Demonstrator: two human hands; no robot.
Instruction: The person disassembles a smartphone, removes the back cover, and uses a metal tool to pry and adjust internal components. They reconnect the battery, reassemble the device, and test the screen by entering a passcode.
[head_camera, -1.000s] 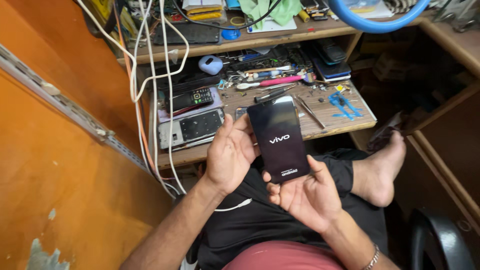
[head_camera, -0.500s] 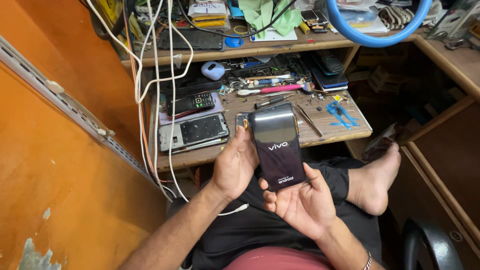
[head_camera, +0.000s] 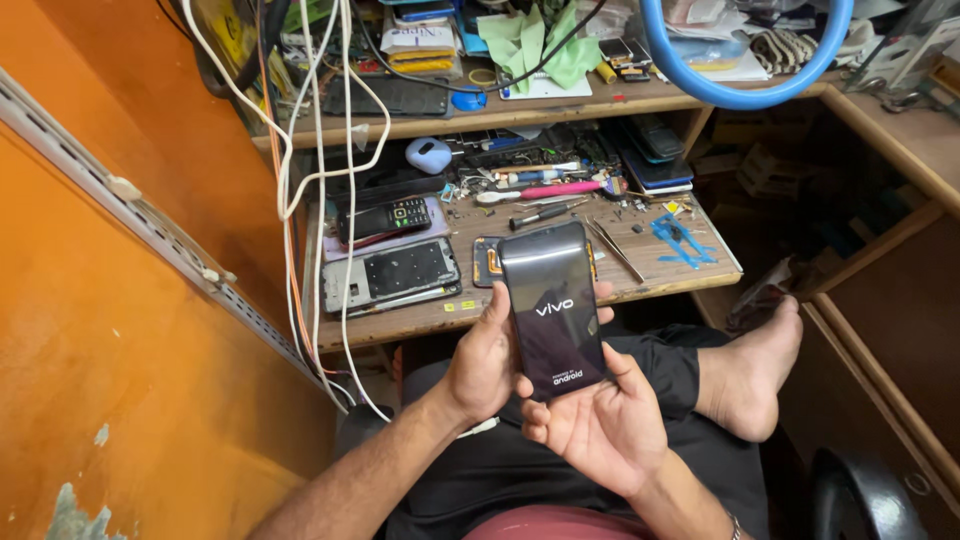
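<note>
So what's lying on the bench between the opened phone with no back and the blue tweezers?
In the head view: an orange-edged phone frame and metal tweezers.

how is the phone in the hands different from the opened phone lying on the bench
The smartphone is held up in the left hand and right hand; the opened phone lies flat on the wooden bench. The smartphone's dark screen is lit with a white logo; the opened phone shows a grey inner frame, no screen. Both are slim rectangular slabs.
</note>
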